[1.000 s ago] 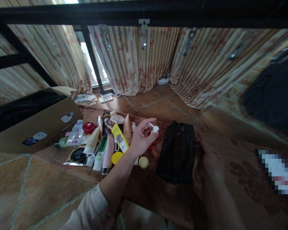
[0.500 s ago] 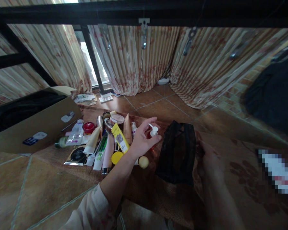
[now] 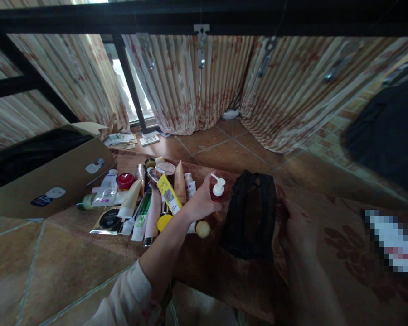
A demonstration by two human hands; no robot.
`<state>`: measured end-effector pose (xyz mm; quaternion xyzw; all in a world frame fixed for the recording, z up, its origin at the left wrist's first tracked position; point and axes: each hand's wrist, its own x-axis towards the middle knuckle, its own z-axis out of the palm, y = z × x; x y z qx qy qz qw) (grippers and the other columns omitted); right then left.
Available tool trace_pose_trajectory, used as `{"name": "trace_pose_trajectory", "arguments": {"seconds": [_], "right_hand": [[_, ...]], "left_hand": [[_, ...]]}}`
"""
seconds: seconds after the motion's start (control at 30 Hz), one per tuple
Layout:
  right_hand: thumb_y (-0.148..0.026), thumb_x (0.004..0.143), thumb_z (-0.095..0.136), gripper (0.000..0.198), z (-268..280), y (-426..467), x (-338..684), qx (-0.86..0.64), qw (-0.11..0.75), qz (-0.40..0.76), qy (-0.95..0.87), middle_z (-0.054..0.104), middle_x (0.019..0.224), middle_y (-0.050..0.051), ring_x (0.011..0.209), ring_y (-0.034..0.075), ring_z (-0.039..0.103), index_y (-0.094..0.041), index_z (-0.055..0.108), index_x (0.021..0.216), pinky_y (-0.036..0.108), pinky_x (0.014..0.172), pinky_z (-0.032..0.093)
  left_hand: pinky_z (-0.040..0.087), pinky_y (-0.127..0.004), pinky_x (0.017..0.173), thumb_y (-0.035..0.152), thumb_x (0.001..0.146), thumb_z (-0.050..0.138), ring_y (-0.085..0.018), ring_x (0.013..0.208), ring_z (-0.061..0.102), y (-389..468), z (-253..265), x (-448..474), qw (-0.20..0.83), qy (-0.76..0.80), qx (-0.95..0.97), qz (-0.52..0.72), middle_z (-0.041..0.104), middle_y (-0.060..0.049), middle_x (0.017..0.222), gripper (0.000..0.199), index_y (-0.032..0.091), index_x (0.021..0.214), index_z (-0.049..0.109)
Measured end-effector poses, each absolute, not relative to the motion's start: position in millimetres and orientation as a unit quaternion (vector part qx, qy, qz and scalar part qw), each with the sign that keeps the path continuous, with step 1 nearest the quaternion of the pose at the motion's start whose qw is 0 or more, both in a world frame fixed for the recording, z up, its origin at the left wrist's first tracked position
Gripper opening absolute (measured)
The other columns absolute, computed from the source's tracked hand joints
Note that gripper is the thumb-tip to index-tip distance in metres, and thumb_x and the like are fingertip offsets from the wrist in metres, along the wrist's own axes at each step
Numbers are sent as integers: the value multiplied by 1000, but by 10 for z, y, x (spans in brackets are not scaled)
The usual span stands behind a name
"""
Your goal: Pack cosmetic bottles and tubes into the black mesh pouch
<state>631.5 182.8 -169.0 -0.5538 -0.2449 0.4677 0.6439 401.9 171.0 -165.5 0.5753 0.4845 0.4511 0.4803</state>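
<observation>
My left hand (image 3: 204, 199) is wrapped round a red pump bottle (image 3: 218, 195) with a white pump head; its fingers hide much of the bottle's side. Just right of it stands a black mesh bag (image 3: 250, 217) with a handle strap across its top. My right hand (image 3: 297, 228), in shadow, has its fingers curled at the bag's right side and appears to grip its edge. Left of my left hand lie a yellow tube (image 3: 169, 194), a small white bottle (image 3: 190, 186) and a round cream-coloured lid (image 3: 203, 229).
Several cosmetics lie heaped on the brown cloth (image 3: 129, 246), among them a red jar (image 3: 125, 181) and a flat black-and-gold packet (image 3: 108, 221). A cardboard box (image 3: 64, 181) with dark contents stands at the left. Papers (image 3: 120, 139) lie near the curtains (image 3: 197, 86). A dark bar crosses overhead.
My left hand has gone from spread fingers around the pump head to a grip lower on the bottle's body. My right hand and the bag stay almost where they were.
</observation>
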Motion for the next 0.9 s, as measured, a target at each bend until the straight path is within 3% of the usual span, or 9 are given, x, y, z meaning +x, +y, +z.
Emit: {"name": "trace_pose_trajectory", "arguments": {"seconds": [0.2, 0.33, 0.47, 0.6, 0.77, 0.9], "right_hand": [[-25, 64, 72, 11, -1683, 1820, 6305, -558, 642, 469, -237, 67, 69, 0, 56, 8, 59, -16, 68, 67, 17, 50, 46], [-27, 64, 72, 13, -1680, 1820, 6306, -563, 639, 459, -253, 67, 69, 0, 57, 9, 60, -16, 68, 67, 18, 49, 46], [-27, 64, 72, 13, -1703, 1834, 6318, -565, 640, 455, -253, 66, 68, 0, 55, 9, 59, -16, 68, 68, 19, 49, 46], [-26, 64, 71, 11, -1706, 1834, 6316, -559, 642, 461, -251, 66, 69, 0, 56, 8, 58, -16, 68, 67, 18, 48, 45], [-28, 65, 71, 12, -1679, 1821, 6308, -566, 635, 463, -249, 67, 70, 1, 57, 8, 59, -16, 69, 68, 16, 48, 44], [-26, 65, 71, 11, -1679, 1828, 6311, -564, 638, 470, -230, 66, 69, -1, 56, 6, 58, -16, 68, 68, 15, 48, 44]], "left_hand": [[43, -33, 91, 3, 58, 63, -20, 97, 56, 1726, -1678, 4008, 455, 509, 594, 426, 60, -5, 104, 76, 13, 129, 40], [44, -33, 87, 4, 59, 62, -20, 91, 57, 1713, -1656, 4019, 447, 516, 622, 384, 63, -3, 92, 48, 14, 106, 55], [46, -29, 80, 4, 62, 59, -17, 81, 58, 1698, -1645, 4033, 476, 487, 629, 375, 63, 1, 80, 29, 15, 88, 58], [46, -28, 80, 2, 62, 61, -16, 80, 59, 1694, -1650, 4065, 512, 464, 600, 402, 61, 2, 75, 31, 14, 90, 58], [45, -29, 84, 4, 63, 66, -17, 87, 60, 1705, -1730, 4096, 509, 475, 581, 421, 65, -1, 87, 46, 13, 107, 56], [44, -30, 88, 5, 66, 65, -17, 91, 59, 1717, -1780, 4104, 492, 474, 576, 448, 64, -3, 93, 45, 14, 109, 54]]}}
